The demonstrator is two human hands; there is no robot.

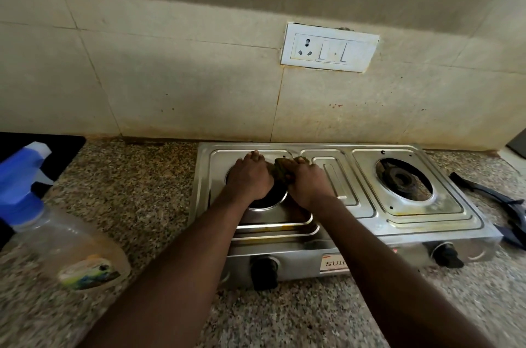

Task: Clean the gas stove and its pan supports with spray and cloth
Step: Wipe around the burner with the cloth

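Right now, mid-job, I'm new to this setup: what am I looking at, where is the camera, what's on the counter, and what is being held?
There is no machine here. These are a person's two bare hands, seen by one camera worn on the head, looking forward and down. A steel two-burner stove sits on a speckled counter. The left hand rests over the left burner opening. The right hand grips a dark cloth against the stove top. The pan supports lie off the stove, on the counter to its right. A spray bottle with a blue head sits at the far left.
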